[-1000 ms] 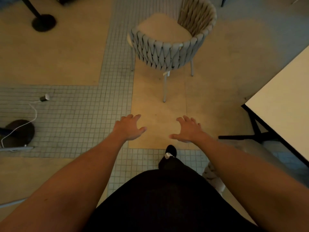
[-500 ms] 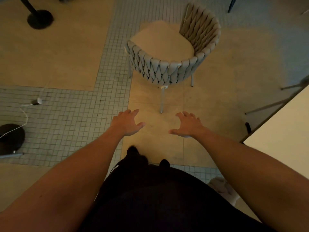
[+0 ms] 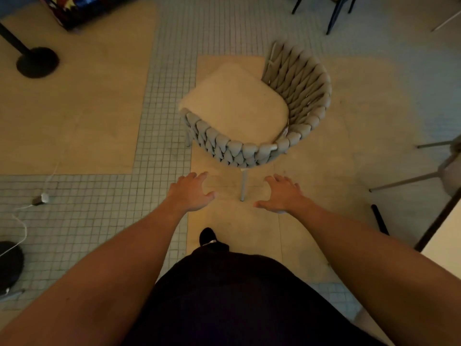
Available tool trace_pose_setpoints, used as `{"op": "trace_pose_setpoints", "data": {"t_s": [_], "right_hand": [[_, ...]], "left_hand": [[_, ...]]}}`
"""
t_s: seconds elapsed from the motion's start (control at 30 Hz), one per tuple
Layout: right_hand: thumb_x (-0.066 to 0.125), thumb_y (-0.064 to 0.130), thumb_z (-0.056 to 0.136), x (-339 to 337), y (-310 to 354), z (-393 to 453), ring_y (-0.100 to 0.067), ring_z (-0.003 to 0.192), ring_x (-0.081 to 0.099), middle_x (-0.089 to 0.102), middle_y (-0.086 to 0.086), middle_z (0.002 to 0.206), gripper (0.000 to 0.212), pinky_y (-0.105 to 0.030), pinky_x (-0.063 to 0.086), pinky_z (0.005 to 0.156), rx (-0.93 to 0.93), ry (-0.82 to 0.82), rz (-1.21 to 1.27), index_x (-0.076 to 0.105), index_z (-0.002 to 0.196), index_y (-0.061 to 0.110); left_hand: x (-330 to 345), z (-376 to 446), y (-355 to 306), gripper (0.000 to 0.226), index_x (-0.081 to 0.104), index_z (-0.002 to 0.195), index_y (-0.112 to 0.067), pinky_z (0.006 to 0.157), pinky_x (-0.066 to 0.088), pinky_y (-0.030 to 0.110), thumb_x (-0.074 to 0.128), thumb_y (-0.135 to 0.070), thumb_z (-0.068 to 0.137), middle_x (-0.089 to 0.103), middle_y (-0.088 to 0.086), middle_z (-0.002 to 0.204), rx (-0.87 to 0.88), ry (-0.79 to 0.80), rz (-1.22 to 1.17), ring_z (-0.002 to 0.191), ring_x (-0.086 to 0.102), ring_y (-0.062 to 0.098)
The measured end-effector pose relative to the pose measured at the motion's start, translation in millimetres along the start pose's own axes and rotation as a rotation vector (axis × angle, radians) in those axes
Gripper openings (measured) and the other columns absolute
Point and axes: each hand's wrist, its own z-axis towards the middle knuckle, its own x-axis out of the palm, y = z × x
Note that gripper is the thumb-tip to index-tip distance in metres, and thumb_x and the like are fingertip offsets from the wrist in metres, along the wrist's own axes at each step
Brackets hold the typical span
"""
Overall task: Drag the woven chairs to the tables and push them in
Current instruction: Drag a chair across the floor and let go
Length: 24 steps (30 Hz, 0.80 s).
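Note:
A grey woven chair with a beige seat cushion stands on the floor ahead of me, its curved back turned toward me. My left hand is stretched out, fingers spread, just short of the chair back and to its left. My right hand reaches out the same way on the right, palm down and empty. Neither hand touches the chair. A white table shows its corner at the right edge.
A black round stand base sits at the far left, another base at the left edge with a white cable and plug. Thin metal legs of another chair reach in from the right. Dark chair legs stand at the top.
I have stepped closer to the chair; it looks larger and sits nearer my hands. Both hands stay open and outstretched. The table corner has slid toward the right edge.

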Motion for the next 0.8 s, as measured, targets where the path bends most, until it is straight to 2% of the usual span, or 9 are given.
{"op": "trace_pose_setpoints", "data": {"t_s": [0.1,0.2,0.3,0.37,0.43,0.53,0.67,0.73,0.8], "right_hand": [[0.064,0.075,0.082,-21.1,3.5,23.3,-0.034,0.153,0.016,0.019,-0.005,0.167,0.099,-0.061,0.022,0.119,0.019,-0.01,0.012,0.025,0.159,0.026],[0.065,0.074,0.082,-41.7,0.2,46.4,-0.033,0.153,0.016,0.018,-0.004,0.168,0.102,-0.061,0.021,0.12,0.026,-0.019,0.017,0.021,0.16,0.026],[0.064,0.073,0.083,-66.3,-9.1,73.4,-0.033,0.153,0.018,0.018,-0.004,0.168,0.102,-0.059,0.024,0.12,0.006,-0.043,0.0,0.02,0.161,0.025],[0.065,0.072,0.084,-82.7,-20.9,94.7,-0.033,0.152,0.021,0.023,-0.006,0.166,0.099,-0.057,0.028,0.118,0.0,-0.042,-0.024,0.024,0.16,0.023],[0.065,0.075,0.08,-98.6,-34.0,118.1,-0.034,0.148,0.028,0.031,-0.007,0.161,0.098,-0.056,0.033,0.115,-0.02,-0.002,-0.054,0.032,0.156,0.023],[0.05,0.092,0.061,-112.6,-61.8,160.7,-0.035,0.141,0.037,0.042,-0.005,0.152,0.107,-0.058,0.038,0.11,-0.072,0.049,-0.174,0.044,0.146,0.027],[0.065,0.08,0.075,-145.1,-90.2,191.2,-0.033,0.146,0.031,0.036,-0.005,0.159,0.101,-0.056,0.033,0.114,-0.109,0.06,-0.278,0.033,0.154,0.026],[0.066,0.077,0.078,-161.2,-102.1,206.8,-0.032,0.15,0.025,0.029,-0.005,0.164,0.103,-0.056,0.028,0.117,-0.132,0.125,-0.34,0.026,0.158,0.026],[0.069,0.077,0.076,-173.1,-110.5,218.6,-0.03,0.149,0.026,0.03,-0.002,0.163,0.106,-0.055,0.028,0.117,-0.165,0.188,-0.393,0.027,0.158,0.026]], "left_hand": [[-20.9,32.5,4.2,0.09,0.019,0.16,-0.028,0.114,0.035,0.053,0.049,-0.073,0.088,0.03,0.009,0.162,-0.005,0.011,-0.095,0.145,0.033,0.034],[-37.8,58.9,-5.8,0.091,0.019,0.161,-0.026,0.113,0.038,0.046,0.056,-0.069,0.089,0.029,0.008,0.162,-0.104,0.008,-0.404,0.144,0.035,0.033],[-55.1,88.2,-29.2,0.085,0.029,0.158,-0.026,0.107,0.045,0.051,0.062,-0.063,0.088,0.04,0.005,0.156,-0.505,0.035,-1.036,0.135,0.046,0.036],[-64.3,108.5,-42.9,0.074,0.04,0.151,-0.025,0.1,0.05,0.055,0.06,-0.061,0.09,0.048,0.005,0.147,-0.672,0.072,-1.298,0.125,0.052,0.036],[-69.5,126.7,-53.4,0.068,0.037,0.153,-0.025,0.099,0.05,0.056,0.056,-0.056,0.096,0.04,0.007,0.154,-0.731,0.065,-1.407,0.128,0.049,0.037],[-74.7,150.8,-71.8,0.067,0.029,0.157,-0.023,0.101,0.048,0.059,0.051,-0.052,0.101,0.033,0.009,0.159,-0.797,0.041,-1.507,0.132,0.046,0.039],[-74.6,183.7,-86.5,0.069,0.027,0.158,-0.023,0.101,0.047,0.06,0.051,-0.053,0.1,0.031,0.011,0.159,-0.866,-0.005,-1.612,0.132,0.045,0.041],[-73.9,199.6,-88.8,0.071,0.03,0.156,-0.023,0.099,0.048,0.062,0.053,-0.056,0.097,0.033,0.011,0.157,-0.906,-0.03,-1.658,0.13,0.046,0.042],[-70.1,214.1,-90.1,0.075,0.031,0.155,-0.025,0.097,0.047,0.066,0.057,-0.059,0.094,0.034,0.01,0.157,-0.959,-0.03,-1.709,0.131,0.045,0.044]]}}
